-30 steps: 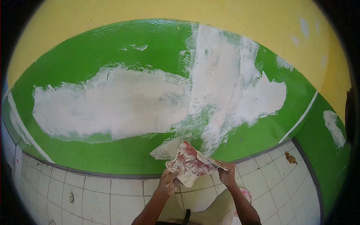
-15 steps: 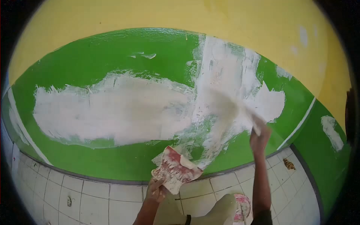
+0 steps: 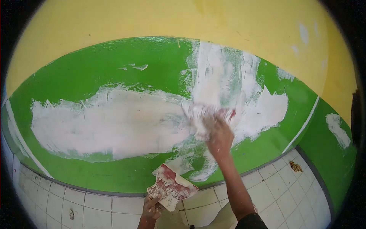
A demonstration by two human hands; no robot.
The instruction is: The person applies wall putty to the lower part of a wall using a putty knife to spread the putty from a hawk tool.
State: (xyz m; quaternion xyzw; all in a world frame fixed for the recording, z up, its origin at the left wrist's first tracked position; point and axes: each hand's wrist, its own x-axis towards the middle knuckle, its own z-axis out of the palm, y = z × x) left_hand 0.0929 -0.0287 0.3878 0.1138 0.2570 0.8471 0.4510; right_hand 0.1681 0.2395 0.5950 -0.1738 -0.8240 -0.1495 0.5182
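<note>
1. The right hand (image 3: 218, 134) is closed around a blurred, putty-smeared flat scraper blade (image 3: 202, 114) and presses it against the green painted wall (image 3: 95, 72), at the seam between the wide white putty patch (image 3: 110, 122) and the tall vertical white smear (image 3: 221, 76).
2. To spread well, I judge the blade should stay at a shallow tilt under even pressure, so the green streaks showing through the smear get covered.
3. The left hand (image 3: 152, 208) grips the lower edge of a flat red-and-white stained board (image 3: 169, 187), held low, just in front of the white tiled lower wall (image 3: 95, 202).
4. The board serves as the only holder: a thin white smear of putty lies on it, no heap visible.
</note>
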